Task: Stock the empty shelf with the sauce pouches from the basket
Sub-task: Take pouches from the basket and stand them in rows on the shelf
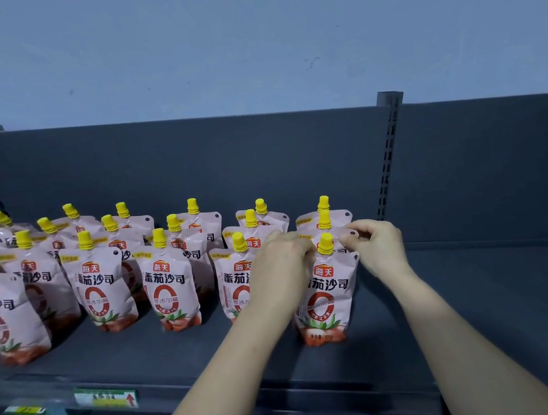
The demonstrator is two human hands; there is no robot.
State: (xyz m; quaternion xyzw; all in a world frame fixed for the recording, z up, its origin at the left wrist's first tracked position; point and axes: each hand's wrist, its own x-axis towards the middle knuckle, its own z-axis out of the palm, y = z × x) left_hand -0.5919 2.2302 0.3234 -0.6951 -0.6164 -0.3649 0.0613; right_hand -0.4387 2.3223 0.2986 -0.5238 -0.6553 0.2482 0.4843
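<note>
A pink sauce pouch [328, 299] with a yellow cap stands upright on the dark grey shelf [484, 302], at the front of the rightmost column. My left hand [281, 263] grips its upper left corner beside the cap. My right hand [379, 244] pinches the top right corner of the pouch. Two more pouches [330, 216] stand directly behind it. Several like pouches [103, 290] fill the shelf in rows toward the left. The basket is out of view.
The shelf's right part [516, 281] is bare beyond the held pouch. A slotted upright post [390, 155] rises at the back right. A green price tag [106, 397] sits on the front rail at the lower left.
</note>
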